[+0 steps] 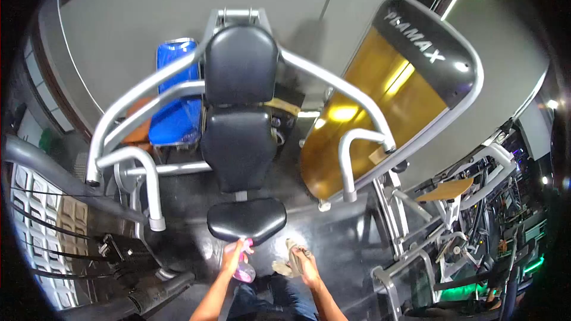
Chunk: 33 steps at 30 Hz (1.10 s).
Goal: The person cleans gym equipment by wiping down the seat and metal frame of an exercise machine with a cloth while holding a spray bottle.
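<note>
Spray bottle (244,272) left, cloth (283,268) right

So my left grip (232,257) is wrapping round that pinkish bottle near its top, just by the near edge of the black padded seat (247,216). My right grip (308,264) is clamping the bunched-up cloth, bottle sitting off to its left.

Room btwn L hand (232,257) & R hand (308,266); seat (247,215) blocks fwd of L hand.
</note>
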{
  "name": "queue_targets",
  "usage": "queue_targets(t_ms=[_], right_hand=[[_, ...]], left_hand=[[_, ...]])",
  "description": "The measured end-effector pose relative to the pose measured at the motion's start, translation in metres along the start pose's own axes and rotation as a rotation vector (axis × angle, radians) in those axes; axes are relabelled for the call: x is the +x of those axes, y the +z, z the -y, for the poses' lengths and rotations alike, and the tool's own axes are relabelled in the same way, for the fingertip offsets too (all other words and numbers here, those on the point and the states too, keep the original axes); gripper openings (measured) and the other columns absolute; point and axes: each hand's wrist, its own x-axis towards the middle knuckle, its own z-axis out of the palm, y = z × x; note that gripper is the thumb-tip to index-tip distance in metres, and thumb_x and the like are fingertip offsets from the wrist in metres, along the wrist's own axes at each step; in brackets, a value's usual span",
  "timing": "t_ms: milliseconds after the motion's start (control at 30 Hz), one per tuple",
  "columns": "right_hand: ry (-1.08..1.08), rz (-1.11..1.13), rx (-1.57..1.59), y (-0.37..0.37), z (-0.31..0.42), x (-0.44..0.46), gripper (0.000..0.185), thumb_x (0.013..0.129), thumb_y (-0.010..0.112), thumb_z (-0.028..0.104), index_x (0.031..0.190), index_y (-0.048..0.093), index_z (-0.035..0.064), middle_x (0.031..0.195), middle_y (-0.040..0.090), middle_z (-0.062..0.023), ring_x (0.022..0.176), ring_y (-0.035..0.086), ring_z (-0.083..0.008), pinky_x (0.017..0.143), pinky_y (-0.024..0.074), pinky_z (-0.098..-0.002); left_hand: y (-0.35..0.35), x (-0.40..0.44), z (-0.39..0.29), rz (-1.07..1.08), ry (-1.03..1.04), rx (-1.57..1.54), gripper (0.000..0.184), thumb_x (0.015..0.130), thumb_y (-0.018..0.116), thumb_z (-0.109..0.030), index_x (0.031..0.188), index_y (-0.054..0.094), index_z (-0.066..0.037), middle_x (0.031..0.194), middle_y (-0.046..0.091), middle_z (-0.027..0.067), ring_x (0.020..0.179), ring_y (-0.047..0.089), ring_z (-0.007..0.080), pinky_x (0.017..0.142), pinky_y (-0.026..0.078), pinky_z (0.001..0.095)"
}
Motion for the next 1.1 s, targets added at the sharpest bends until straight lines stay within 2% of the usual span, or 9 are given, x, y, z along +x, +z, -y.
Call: queue_targets(t_ms=[100, 233, 300, 333, 633, 700, 800, 1000, 1100], right_hand=[[-0.003, 0.063, 0.087, -0.015, 0.029, -0.007, 0.038, 0.093, 0.060, 0.025, 0.126, 0.057, 0.0055, 0.112, 0.062, -0.0054, 0.096, 0.063, -0.0208, 0.081, 0.0567, -0.0365], [0.069, 0.193, 0.250, -0.031, 0.061, -0.022, 0.049, 0.084, 0.058, 0.010, 0.132, 0.053, -0.0002, 0.118, 0.065, -0.0130, 0.101, 0.068, -0.0255, 0.091, 0.0552, -0.0377], [-0.051, 0.300, 0.167, -0.041, 0.070, -0.018, 0.051, 0.081, 0.060, 0.003, 0.131, 0.052, -0.0019, 0.116, 0.066, -0.0144, 0.102, 0.068, -0.0263, 0.094, 0.0539, -0.0383], [-0.046, 0.343, 0.208, -0.046, 0.079, -0.014, 0.055, 0.077, 0.061, -0.004, 0.131, 0.052, -0.0033, 0.117, 0.066, -0.0134, 0.104, 0.067, -0.0255, 0.096, 0.0530, -0.0379], [-0.351, 0.433, -0.170, -0.110, 0.198, 0.007, 0.060, 0.074, 0.065, -0.001, 0.133, 0.055, -0.0029, 0.113, 0.065, -0.0017, 0.101, 0.060, -0.0107, 0.092, 0.0463, -0.0262], [-0.360, 0.463, -0.155, -0.132, 0.217, 0.021, 0.059, 0.074, 0.064, 0.000, 0.132, 0.056, -0.0028, 0.111, 0.065, -0.0009, 0.098, 0.059, -0.0098, 0.090, 0.0466, -0.0252], [-0.365, 0.491, -0.129, -0.161, 0.237, 0.049, 0.056, 0.073, 0.062, -0.001, 0.128, 0.058, -0.0026, 0.107, 0.065, 0.0002, 0.095, 0.060, -0.0094, 0.086, 0.0472, -0.0241], [-0.314, 0.643, -0.253, -0.176, 0.271, 0.099, 0.052, 0.073, 0.060, -0.002, 0.126, 0.060, -0.0008, 0.103, 0.064, 0.0010, 0.092, 0.059, -0.0078, 0.084, 0.0471, -0.0240], [-0.316, 0.735, -0.282, -0.168, 0.281, 0.118, 0.052, 0.075, 0.059, -0.002, 0.126, 0.060, -0.0004, 0.104, 0.064, 0.0008, 0.092, 0.058, -0.0074, 0.085, 0.0474, -0.0246]], left_hand=[[0.001, -0.014, -0.017, 0.157, 0.122, -0.089, 0.037, 0.101, 0.056, -0.031, 0.109, 0.070, 0.003, 0.094, 0.073, 0.0115, 0.057, 0.059, 0.0122, 0.055, 0.047, 0.0263], [0.026, -0.030, -0.059, 0.206, 0.273, 0.090, 0.028, 0.098, 0.062, -0.024, 0.104, 0.071, 0.002, 0.087, 0.071, 0.0085, 0.058, 0.060, 0.0112, 0.054, 0.046, 0.0252], [0.043, -0.035, -0.078, 0.204, 0.307, 0.139, 0.026, 0.098, 0.063, -0.022, 0.103, 0.071, 0.002, 0.084, 0.071, 0.0074, 0.058, 0.060, 0.0107, 0.054, 0.046, 0.0244], [0.053, -0.037, -0.088, 0.197, 0.324, 0.142, 0.024, 0.098, 0.063, -0.021, 0.102, 0.071, 0.002, 0.084, 0.070, 0.0072, 0.057, 0.060, 0.0101, 0.053, 0.045, 0.0238], [0.164, -0.025, -0.120, 0.118, 0.453, 0.237, 0.021, 0.093, 0.071, -0.023, 0.092, 0.073, -0.002, 0.073, 0.067, -0.0011, 0.053, 0.055, 0.0048, 0.049, 0.042, 0.0221], [0.193, -0.023, -0.119, 0.051, 0.421, 0.283, 0.020, 0.091, 0.073, -0.022, 0.088, 0.073, -0.002, 0.070, 0.065, 0.0001, 0.054, 0.055, 0.0055, 0.050, 0.043, 0.0244], [0.236, -0.011, -0.115, -0.154, 0.640, 0.414, 0.018, 0.085, 0.076, -0.018, 0.079, 0.071, -0.002, 0.067, 0.063, 0.0070, 0.054, 0.059, 0.0120, 0.052, 0.045, 0.0294], [0.289, -0.006, -0.123, -0.412, 0.682, 0.605, 0.024, 0.081, 0.078, -0.025, 0.073, 0.069, -0.005, 0.061, 0.062, 0.0064, 0.052, 0.058, 0.0160, 0.052, 0.044, 0.0303], [0.305, -0.007, -0.125, -0.540, 0.567, 0.652, 0.029, 0.081, 0.078, -0.031, 0.072, 0.069, -0.006, 0.058, 0.060, 0.0068, 0.049, 0.056, 0.0162, 0.050, 0.042, 0.0322]])
